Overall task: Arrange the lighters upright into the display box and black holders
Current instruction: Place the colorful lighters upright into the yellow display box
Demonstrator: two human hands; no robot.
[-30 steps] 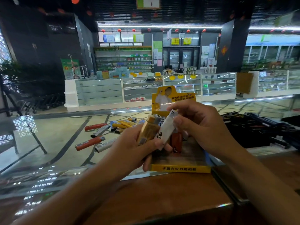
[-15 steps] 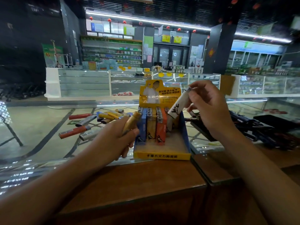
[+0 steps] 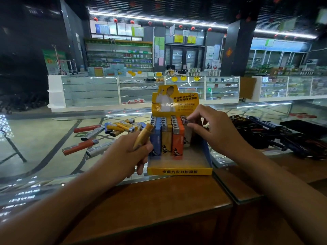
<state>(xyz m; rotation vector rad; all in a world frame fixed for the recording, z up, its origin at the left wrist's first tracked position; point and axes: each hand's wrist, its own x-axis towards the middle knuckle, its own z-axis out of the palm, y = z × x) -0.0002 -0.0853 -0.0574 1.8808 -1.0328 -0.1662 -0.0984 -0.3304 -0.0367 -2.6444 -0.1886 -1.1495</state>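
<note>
Lighters (image 3: 92, 137) loose on the glass counter (image 3: 35, 147) at 9 o'clock — red, grey, yellow, lying flat. Left hand (image 3: 122, 156) grips a tan lighter (image 3: 143, 137), tilted, just left of the box (image 3: 179, 171). Box at centre holds upright rows: blue, tan, orange. Right hand (image 3: 217, 131) pinches a white lighter (image 3: 187, 137) standing in the rightmost row. Black holders (image 3: 276, 135) at 3 o'clock.

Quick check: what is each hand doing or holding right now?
Left hand: grips a yellow lighter.
Right hand: pinches the top of a white lighter standing in the display box.
</note>
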